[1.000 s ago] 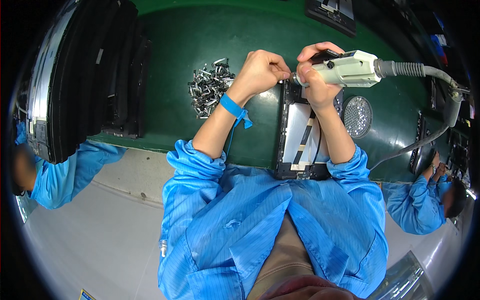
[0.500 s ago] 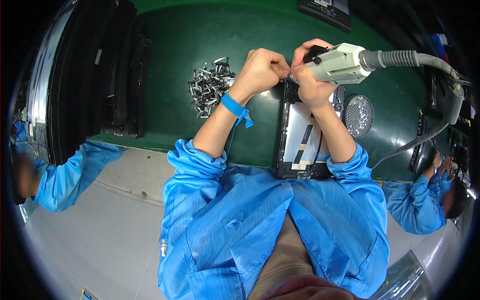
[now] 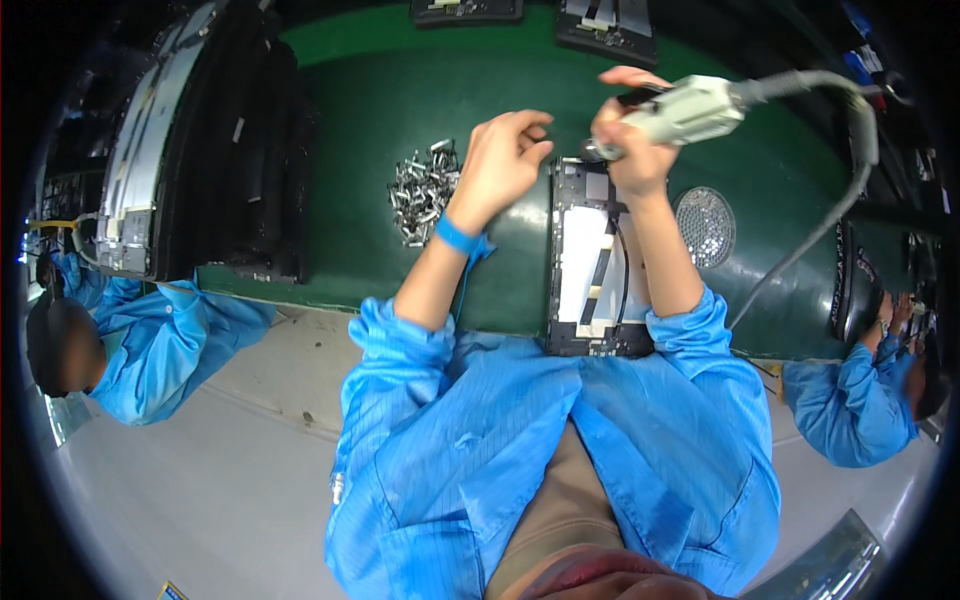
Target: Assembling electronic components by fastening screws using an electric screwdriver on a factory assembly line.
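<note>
Opened flat device (image 3: 584, 262), lying lengthwise on the green worktop (image 3: 370, 85), its near end beside the person's blue jacket (image 3: 470, 400). Farther off, a round silvery dish (image 3: 705, 228) lies to its right and a pile of small black-and-silver parts (image 3: 422, 195) to its left; of the hands, the left (image 3: 505, 160), loosely curled with thumb and forefinger apart, appears unladen, while the right (image 3: 640, 155), above the device's far end, grasps a pale corded power tool (image 3: 700, 112), its tip blurred. Two similar dark units (image 3: 605, 30) lie at the far edge.
</note>
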Demonstrator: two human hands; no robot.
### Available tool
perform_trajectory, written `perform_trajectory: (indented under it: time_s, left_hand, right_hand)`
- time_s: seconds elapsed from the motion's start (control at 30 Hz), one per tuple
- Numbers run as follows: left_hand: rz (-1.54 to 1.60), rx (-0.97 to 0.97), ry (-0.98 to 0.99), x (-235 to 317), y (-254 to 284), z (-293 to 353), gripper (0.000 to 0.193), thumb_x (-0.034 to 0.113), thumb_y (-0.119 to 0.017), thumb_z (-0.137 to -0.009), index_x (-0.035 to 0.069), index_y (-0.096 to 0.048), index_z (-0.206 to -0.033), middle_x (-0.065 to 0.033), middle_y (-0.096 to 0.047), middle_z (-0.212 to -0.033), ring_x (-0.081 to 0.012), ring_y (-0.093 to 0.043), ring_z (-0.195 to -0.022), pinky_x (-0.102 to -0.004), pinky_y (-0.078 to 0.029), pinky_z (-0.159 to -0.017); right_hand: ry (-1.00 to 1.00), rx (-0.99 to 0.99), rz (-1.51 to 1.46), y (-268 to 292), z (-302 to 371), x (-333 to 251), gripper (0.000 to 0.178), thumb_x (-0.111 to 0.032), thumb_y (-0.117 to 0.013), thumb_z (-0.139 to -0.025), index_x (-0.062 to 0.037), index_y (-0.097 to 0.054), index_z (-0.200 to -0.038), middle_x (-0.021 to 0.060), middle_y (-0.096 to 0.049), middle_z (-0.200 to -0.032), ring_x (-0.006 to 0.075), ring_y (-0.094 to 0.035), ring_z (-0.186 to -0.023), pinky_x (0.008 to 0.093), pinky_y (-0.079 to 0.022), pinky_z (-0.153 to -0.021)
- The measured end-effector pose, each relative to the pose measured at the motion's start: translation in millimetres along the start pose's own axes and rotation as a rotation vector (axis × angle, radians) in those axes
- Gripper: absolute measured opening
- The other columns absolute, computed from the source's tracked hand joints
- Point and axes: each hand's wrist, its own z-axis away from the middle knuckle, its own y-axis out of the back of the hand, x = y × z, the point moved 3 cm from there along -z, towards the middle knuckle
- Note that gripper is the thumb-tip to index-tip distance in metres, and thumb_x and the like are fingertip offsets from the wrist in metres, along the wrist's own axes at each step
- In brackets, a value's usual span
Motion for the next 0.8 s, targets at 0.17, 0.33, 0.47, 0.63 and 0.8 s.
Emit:
perform_trajectory:
  time_s: [0.17, 0.33, 0.47, 0.63, 0.8]
  left_hand:
    - [-0.435, -0.291, 0.177, 36, 0, 88, 0.036, 0.027, -0.067, -0.077, -0.007, -0.06, -0.065, -0.0291, -0.059, -0.074, -0.041, -0.06, -0.069, -0.0485, -0.047, -0.062]
    - [-0.025, -0.169, 0.255, 41, -47, 164, 0.056, 0.013, -0.068, -0.076, -0.007, -0.038, -0.119, -0.0228, -0.05, -0.102, -0.0356, -0.05, -0.102, -0.0394, -0.041, -0.09]
    - [0.497, -0.248, 0.465, 57, -56, 172, 0.061, 0.004, -0.06, -0.082, -0.005, -0.027, -0.132, -0.022, -0.046, -0.121, -0.028, -0.048, -0.114, -0.0352, -0.037, -0.098]
    - [0.716, -0.087, 0.265, 56, -50, 102, 0.066, 0.003, -0.053, -0.087, 0.0, -0.017, -0.142, -0.0152, -0.04, -0.134, -0.021, -0.041, -0.123, -0.0321, -0.031, -0.104]
    - [0.927, -0.123, 0.27, 39, -128, -54, 0.065, 0.003, -0.053, -0.088, 0.002, -0.017, -0.143, -0.0172, -0.047, -0.126, -0.0202, -0.048, -0.112, -0.0304, -0.039, -0.096]
  right_hand:
    - [0.199, 0.063, -0.101, 45, -30, -52, 0.042, 0.006, -0.051, -0.064, 0.0022, -0.049, -0.106, 0.0186, -0.056, -0.095, 0.0123, -0.047, -0.052, 0.0232, -0.042, -0.047]
    - [0.25, 0.153, -0.197, 42, -45, -61, 0.042, 0.004, -0.051, -0.063, 0.0016, -0.049, -0.105, 0.0163, -0.057, -0.089, 0.0126, -0.047, -0.051, 0.0241, -0.042, -0.047]
    - [0.26, 0.149, -0.225, 29, -43, -72, 0.043, 0.004, -0.049, -0.062, 0.0016, -0.049, -0.106, 0.0162, -0.056, -0.088, 0.0124, -0.046, -0.051, 0.0247, -0.043, -0.047]
    - [0.347, 0.164, -0.248, 59, -40, -116, 0.047, 0.002, -0.051, -0.064, -0.0007, -0.048, -0.111, 0.0148, -0.053, -0.092, 0.0116, -0.045, -0.053, 0.0242, -0.042, -0.049]
    - [0.475, 0.263, -0.151, 93, -37, -167, 0.05, 0.0, -0.052, -0.063, 0.0003, -0.047, -0.113, 0.0134, -0.053, -0.093, 0.0116, -0.044, -0.053, 0.0256, -0.042, -0.054]
